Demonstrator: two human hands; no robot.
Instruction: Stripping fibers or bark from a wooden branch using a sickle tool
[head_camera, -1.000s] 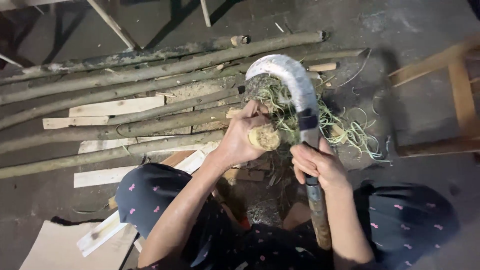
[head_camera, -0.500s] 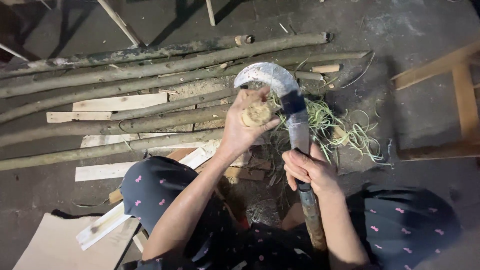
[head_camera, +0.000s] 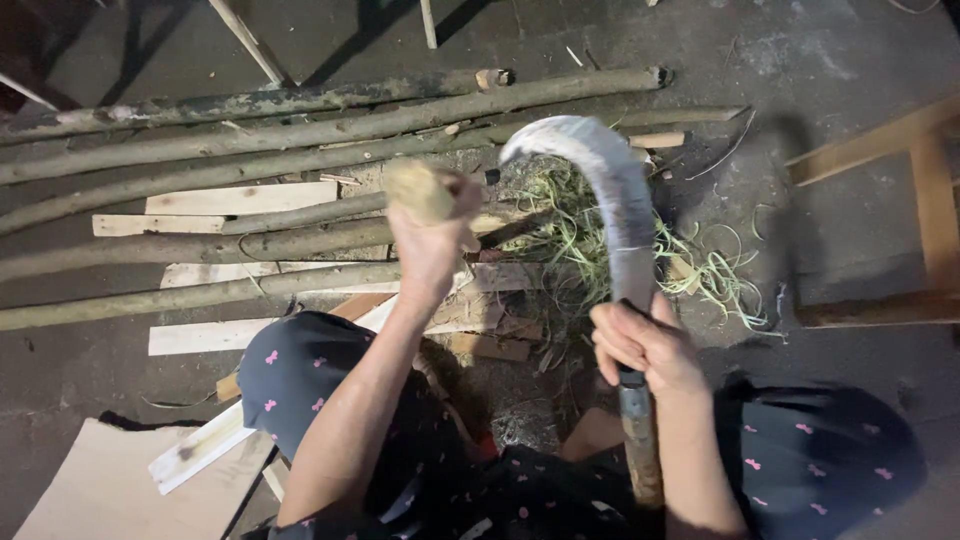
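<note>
- The concrete floor (head_camera: 800, 60) carries everything; bare grey room lies along its far edge and toward the far right corner, while the left half is crowded.
- Long rough poles (head_camera: 300, 130) lie side by side from the left edge toward the middle, with flat pale wood slats (head_camera: 240, 198) between and under them.
- A wooden frame (head_camera: 900, 200) stands at the right edge.
- Greenish curled shavings (head_camera: 700, 270) are heaped mid-floor, between the poles and the frame.
- The left hand (head_camera: 430, 245) is held above the poles, its fingers wrapped tight around a short wood piece (head_camera: 418, 190), pale, rounded and blunt at its end.
- The right hand (head_camera: 645, 345) has its fingers closed round the handle of a sickle (head_camera: 610, 190); its broad, dull grey blade curves up and over toward the wood piece, the tip near it, not touching.
- A cardboard sheet (head_camera: 110, 490) lies in the near left corner.
</note>
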